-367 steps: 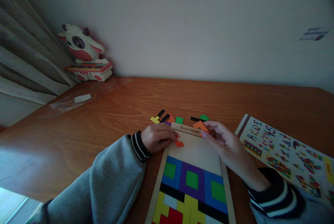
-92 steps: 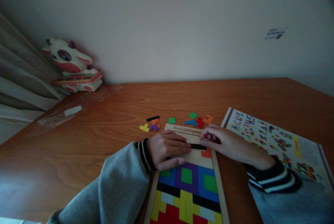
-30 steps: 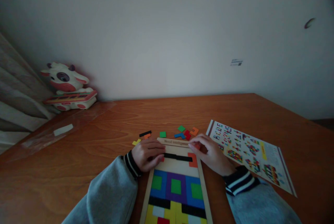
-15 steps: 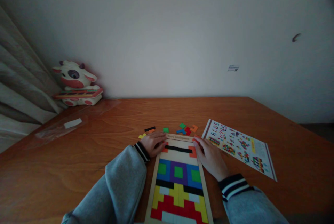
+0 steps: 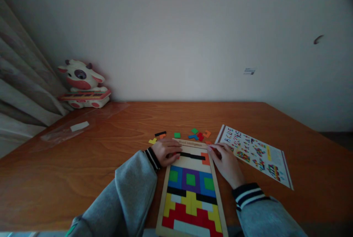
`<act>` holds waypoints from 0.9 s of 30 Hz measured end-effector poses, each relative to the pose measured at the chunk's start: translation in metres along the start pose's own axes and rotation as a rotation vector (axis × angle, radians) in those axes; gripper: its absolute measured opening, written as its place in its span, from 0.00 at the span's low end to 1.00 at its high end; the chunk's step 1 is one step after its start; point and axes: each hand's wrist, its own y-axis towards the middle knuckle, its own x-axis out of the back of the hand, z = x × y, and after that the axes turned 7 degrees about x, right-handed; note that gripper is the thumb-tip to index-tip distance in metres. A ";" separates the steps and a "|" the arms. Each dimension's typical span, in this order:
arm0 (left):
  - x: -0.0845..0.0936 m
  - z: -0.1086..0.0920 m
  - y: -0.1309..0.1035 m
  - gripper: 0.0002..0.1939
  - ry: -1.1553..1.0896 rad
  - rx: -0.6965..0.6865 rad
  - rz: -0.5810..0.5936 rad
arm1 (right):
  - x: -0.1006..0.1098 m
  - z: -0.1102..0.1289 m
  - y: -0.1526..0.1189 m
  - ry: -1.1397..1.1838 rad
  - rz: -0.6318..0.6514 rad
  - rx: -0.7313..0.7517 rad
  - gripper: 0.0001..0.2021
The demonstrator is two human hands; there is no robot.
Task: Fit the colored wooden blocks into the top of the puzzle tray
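- Pale wooden rectangular tray [image 5: 163, 200]: multicoloured flat blocks [image 5: 190, 180] cover its six-o'clock end.
- Left hand [image 5: 166, 151]: eleven o'clock, fingers curled, grip unclear.
- Right hand [image 5: 227, 164]: one-o'clock rim, fingers bent, grip unclear.

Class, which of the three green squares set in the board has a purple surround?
The middle green square, framed in purple; the left green square and right green square sit in blue.

Pale wooden puzzle board [image 5: 192, 143], and on it flat blocks [image 5: 191, 179] in blue, purple, green, black, yellow, red, orange, white! Orange-brown, grain-streaked wooden tabletop [image 5: 124, 126] beneath; grey fabric sleeves [image 5: 135, 183] beside it, black-and-white striped cuffs [image 5: 249, 193]!
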 end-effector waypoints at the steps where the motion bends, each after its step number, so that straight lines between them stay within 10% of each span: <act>1: 0.001 -0.002 0.001 0.14 -0.005 -0.014 0.008 | 0.000 0.000 0.000 0.006 -0.020 0.004 0.15; 11: 0.000 -0.009 0.003 0.13 -0.031 -0.096 0.058 | 0.013 0.025 -0.003 0.095 0.152 0.302 0.10; 27: 0.014 -0.005 0.003 0.10 0.046 0.002 -0.039 | 0.011 0.014 0.000 0.230 0.096 0.135 0.11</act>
